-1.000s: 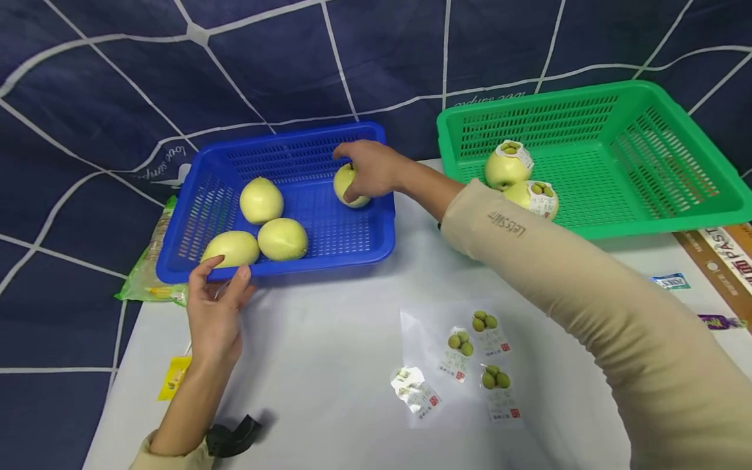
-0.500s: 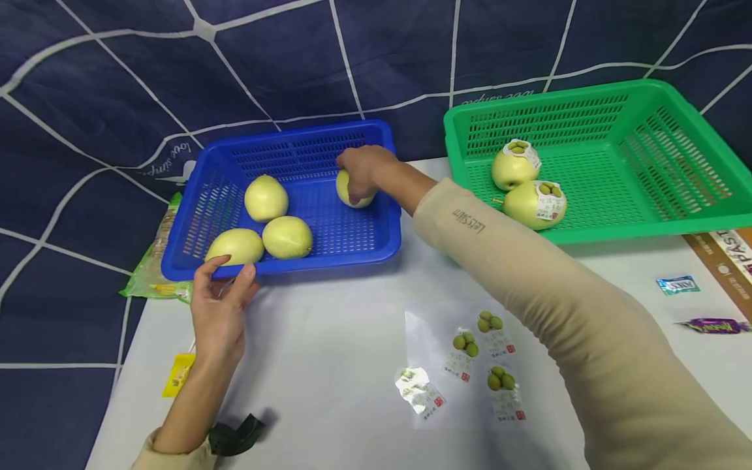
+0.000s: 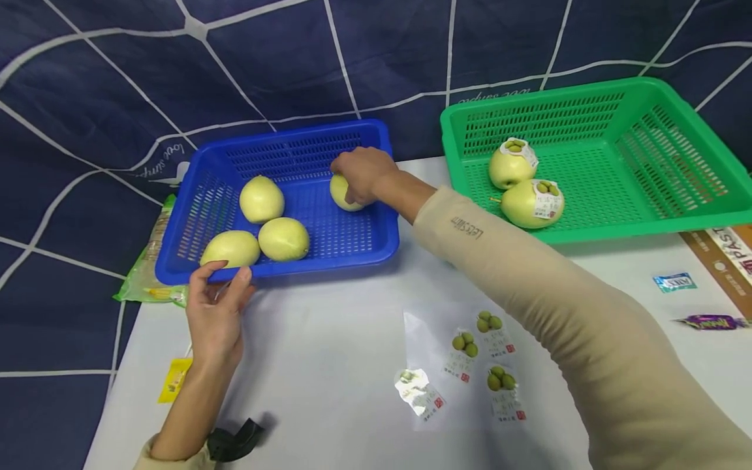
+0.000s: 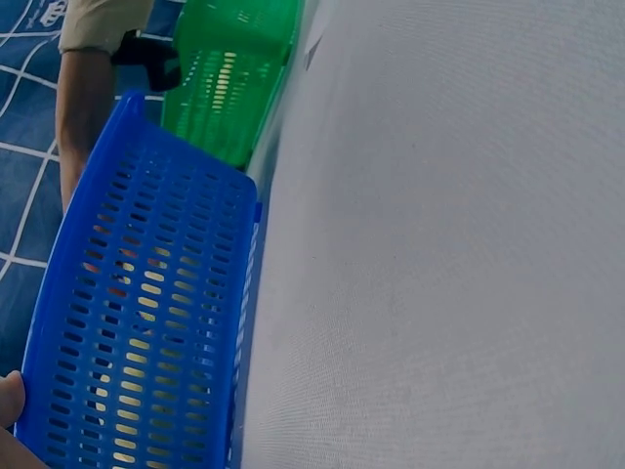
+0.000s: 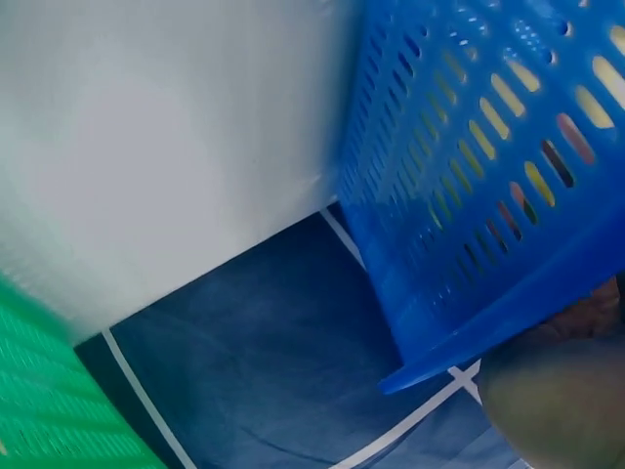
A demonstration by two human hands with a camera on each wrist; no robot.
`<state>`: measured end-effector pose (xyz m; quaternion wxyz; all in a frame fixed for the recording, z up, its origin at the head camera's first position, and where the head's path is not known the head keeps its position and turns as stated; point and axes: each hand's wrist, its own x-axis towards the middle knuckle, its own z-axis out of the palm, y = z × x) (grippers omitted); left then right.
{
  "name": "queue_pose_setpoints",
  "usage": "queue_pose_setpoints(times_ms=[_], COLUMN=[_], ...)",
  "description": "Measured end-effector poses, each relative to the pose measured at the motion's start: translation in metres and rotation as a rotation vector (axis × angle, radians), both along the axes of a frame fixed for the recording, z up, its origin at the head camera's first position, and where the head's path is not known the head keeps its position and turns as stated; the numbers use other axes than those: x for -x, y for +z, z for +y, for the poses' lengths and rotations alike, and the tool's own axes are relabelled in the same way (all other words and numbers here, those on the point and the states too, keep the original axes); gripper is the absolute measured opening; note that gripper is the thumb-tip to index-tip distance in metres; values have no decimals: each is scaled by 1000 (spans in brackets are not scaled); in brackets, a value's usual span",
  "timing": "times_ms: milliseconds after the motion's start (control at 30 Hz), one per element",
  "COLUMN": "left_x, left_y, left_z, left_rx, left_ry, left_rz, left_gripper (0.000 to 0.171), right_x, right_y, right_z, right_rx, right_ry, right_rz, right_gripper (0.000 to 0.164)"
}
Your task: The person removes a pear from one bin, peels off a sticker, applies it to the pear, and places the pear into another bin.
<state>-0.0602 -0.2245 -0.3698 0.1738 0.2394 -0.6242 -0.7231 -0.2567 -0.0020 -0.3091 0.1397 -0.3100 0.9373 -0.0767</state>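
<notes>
My right hand (image 3: 367, 175) reaches into the right end of the blue basket (image 3: 329, 261) and grips a pale yellow-green pear (image 3: 339, 191), partly hidden under the fingers. Three more pears lie in the left part: an upper pear (image 3: 261, 199), a right pear (image 3: 284, 239) and a left pear (image 3: 230, 249). At the front left corner my left hand (image 3: 216, 313) holds the basket's rim between thumb and fingers. In the left wrist view its thumb (image 4: 10, 399) lies against the slotted blue wall. The right wrist view shows the basket's end wall, with the held pear mostly hidden.
A green basket (image 3: 646, 228) at right holds two labelled pears (image 3: 519, 203). On the white table (image 3: 317, 365) lies a sheet with several pear stickers (image 3: 461, 352). Small wrappers (image 3: 713, 322) lie at right, a yellow packet (image 3: 174, 380) and a green bag (image 3: 147, 271) at left.
My right hand has settled lower around the pear, its fingers more closed over it. The left hand stays on the basket rim. The head view has shifted slightly.
</notes>
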Motion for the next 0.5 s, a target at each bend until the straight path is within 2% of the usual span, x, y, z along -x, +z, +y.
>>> queue_pose_setpoints(times_ms=[133,233,500], left_x=[1,2,1], left_y=[-1,-1,-2], left_z=[1,2,1], left_rx=[-1,6,13], left_ry=[1,-4,7], left_rz=[14,26,48], left_gripper=[33,33,31], right_x=[-6,-16,-66], right_y=[4,12,31], right_z=[7,16,53], right_rx=[123,235,514], right_ry=[-19,-56,-115], right_rz=[-6,-10,40], right_gripper=[52,56,54])
